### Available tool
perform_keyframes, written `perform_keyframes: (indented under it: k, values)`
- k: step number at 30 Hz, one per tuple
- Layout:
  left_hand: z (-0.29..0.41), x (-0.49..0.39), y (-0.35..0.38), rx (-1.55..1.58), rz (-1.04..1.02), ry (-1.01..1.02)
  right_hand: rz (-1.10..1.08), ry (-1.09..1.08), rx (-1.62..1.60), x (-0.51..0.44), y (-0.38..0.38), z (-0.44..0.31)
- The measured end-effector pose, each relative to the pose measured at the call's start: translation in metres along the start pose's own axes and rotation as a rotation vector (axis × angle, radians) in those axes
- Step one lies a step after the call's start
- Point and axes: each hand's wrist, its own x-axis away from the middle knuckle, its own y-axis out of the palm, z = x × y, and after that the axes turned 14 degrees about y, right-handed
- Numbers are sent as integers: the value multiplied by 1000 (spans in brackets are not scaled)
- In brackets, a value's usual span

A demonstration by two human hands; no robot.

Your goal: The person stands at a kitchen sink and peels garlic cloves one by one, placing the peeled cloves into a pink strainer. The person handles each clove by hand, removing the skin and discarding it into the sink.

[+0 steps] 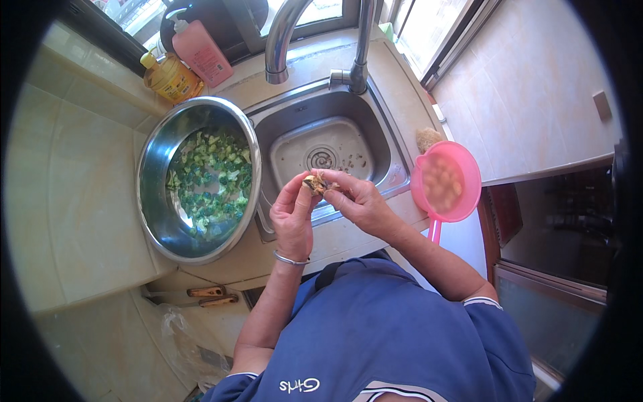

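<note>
Both hands meet over the near edge of a stainless steel sink [286, 145]. My left hand [294, 216] grips a small yellowish-brown piece of food [315, 184] with dark, ragged bits; its exact kind is unclear. Against the same piece, the thumb and fingers of my right hand [359, 201] are closed on its ragged side. Brown scraps [351, 161] lie in the sink beside the drain strainer [321, 158]. Left of the sink, a large steel basin [150, 201] holds cut broccoli florets [216, 176] in water. On the right, a pink plastic ladle [472, 176] contains pale round pieces in cloudy water.
A chrome faucet [276, 55] arches over the sink's far side. Yellow and pink pump bottles [203, 55] stand behind the basin. A fibrous scrubber [428, 138] sits beside the ladle. Two wooden-handled knives [206, 291] and a clear plastic bag [186, 341] lie at lower left.
</note>
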Motion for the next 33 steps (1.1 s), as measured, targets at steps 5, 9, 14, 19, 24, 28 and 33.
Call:
perform_keyframes:
  k: [5, 9, 14, 19, 24, 28, 33]
  values:
    - [-6, 3, -2, -45, 44, 42, 45, 12, -27, -3, 7, 5]
    - [-6, 1, -3, -62, 32, 17, 6, 133, -173, -8, 3, 5]
    - [2, -7, -3, 188, 67, -129, -210, 368, -683, -13, -6, -6]
    - [11, -13, -7, 307, 74, -209, -127, 191, -339, -10, -7, -13]
    - [12, -15, -10, 315, 79, -237, 32, -11, 105, 0, 11, -11]
    - [13, -13, -12, 338, 58, -206, 94, -35, 173, 6, 20, -13]
    - [10, -10, -11, 340, 40, -186, 212, -129, 168, 9, 28, -8]
